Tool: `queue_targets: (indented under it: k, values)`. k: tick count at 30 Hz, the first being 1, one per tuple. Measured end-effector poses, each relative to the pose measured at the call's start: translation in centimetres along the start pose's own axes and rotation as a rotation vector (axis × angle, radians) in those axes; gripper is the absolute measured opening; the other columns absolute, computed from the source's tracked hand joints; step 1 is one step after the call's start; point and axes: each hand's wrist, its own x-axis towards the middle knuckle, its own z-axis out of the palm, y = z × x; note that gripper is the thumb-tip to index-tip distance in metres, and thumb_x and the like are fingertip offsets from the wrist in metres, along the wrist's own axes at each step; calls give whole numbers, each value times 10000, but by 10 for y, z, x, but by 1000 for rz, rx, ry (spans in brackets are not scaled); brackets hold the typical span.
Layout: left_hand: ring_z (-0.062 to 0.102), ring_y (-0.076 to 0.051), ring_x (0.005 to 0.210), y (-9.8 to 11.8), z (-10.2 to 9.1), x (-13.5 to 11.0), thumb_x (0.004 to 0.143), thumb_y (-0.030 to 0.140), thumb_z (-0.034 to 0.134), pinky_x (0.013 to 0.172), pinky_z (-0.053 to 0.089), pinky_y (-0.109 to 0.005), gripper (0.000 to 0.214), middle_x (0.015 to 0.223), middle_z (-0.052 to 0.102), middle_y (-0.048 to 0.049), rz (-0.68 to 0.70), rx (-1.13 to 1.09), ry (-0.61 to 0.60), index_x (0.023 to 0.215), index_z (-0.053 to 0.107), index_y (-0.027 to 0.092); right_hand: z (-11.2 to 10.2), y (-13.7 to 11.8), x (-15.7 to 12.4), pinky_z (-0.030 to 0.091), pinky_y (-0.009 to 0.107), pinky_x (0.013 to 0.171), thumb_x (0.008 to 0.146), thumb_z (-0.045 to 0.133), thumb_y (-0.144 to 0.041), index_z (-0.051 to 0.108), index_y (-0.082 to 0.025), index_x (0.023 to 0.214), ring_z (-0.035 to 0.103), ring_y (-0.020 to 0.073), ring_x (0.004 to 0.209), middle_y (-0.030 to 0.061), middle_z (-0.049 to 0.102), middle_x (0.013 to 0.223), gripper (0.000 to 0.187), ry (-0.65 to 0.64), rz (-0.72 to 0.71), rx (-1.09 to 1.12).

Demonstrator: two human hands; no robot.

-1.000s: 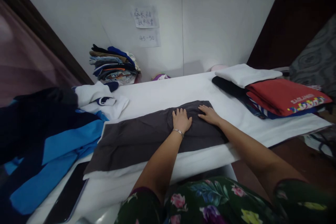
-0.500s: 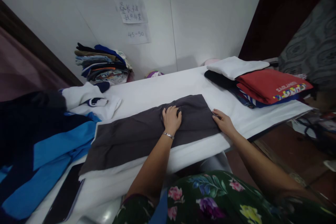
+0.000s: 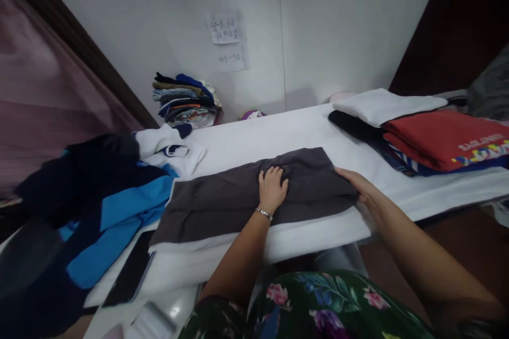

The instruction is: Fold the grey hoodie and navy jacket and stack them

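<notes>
A dark grey garment [image 3: 222, 204], folded into a long strip, lies across the white-covered table [image 3: 278, 137]. My left hand [image 3: 272, 189] rests palm down on its middle with the fingers spread; a bracelet is on that wrist. My right hand [image 3: 358, 186] lies at the garment's right end, fingers stretched along the edge of the cloth. Whether those fingers grip the edge or only touch it is not visible.
A heap of blue, navy and white clothes [image 3: 107, 190] covers the table's left end. Folded white, red and striped garments [image 3: 433, 135] are stacked at the right. Another folded pile [image 3: 185, 99] stands against the wall. A dark phone [image 3: 129, 270] lies near the front edge.
My right hand slid from the top of the garment to its right end. My left hand stayed pressed on the middle. The view shifted slightly.
</notes>
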Motion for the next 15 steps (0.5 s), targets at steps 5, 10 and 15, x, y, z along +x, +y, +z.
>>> queue_targets:
  k: [5,10,15]
  values:
    - [399,-213,1318,1,-1,-1,907,344,486,1151,160,-497,365,1353,556,-58,-23,-14,-18,1243,560,222,11,-10,1,583,343,676,732,704,-374,675,-192,897,701,234,708,84,741,800,248,-144,136,-1]
    - [366,-217,1345,11,-13,5,936,402,433,1150,155,-518,382,1380,530,-62,-68,-31,-32,1253,555,228,8,-21,1,557,270,593,670,738,-244,630,-220,972,683,187,650,26,740,803,322,-125,-65,-42]
    - [303,-207,1385,34,-25,5,951,509,342,1162,140,-496,490,1452,450,-60,22,-60,-50,1329,489,235,-24,-46,4,530,237,530,685,718,-244,630,-234,943,656,158,588,17,728,771,272,-40,-192,-145]
